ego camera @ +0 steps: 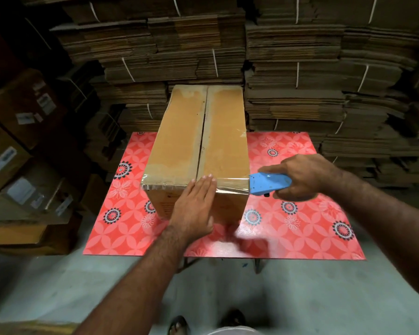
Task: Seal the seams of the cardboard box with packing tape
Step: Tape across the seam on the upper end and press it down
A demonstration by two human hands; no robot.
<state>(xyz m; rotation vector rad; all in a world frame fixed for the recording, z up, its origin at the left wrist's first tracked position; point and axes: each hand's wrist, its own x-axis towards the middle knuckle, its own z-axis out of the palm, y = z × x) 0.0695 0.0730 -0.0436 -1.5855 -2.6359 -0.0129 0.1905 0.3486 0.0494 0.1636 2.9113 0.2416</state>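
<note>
At the near end of the long cardboard box (198, 146), the left hand (195, 206) lies flat with its fingers straight and close together, the fingertips pressing a strip of clear packing tape (225, 186) over the box's near top edge while the palm covers the near face, the forearm reaching up from the lower left. The right hand (305, 176) comes in from the right with its fingers curled round a blue tape dispenser (269, 183), whose nose sits just beside the box's near right corner, the tape running straight from it along the edge. The box stands lengthwise on the desk (300, 228), its far end overhanging the desk's far edge, its two top flaps meeting along a centre seam that is dark and open to view; some crinkled clear tape shows on the right top edge about halfway along. The desk carries a red cover printed with pale petal shapes and black-and-white flower rings. Behind it rise stacks of flattened cardboard (300, 68) tied with white straps, filling the back wall. On the left stand labelled brown cartons (20, 141) piled on one another. Below lies a pale grey concrete floor (324, 298), and the person's sandalled feet (179, 323) show at the bottom edge.
</note>
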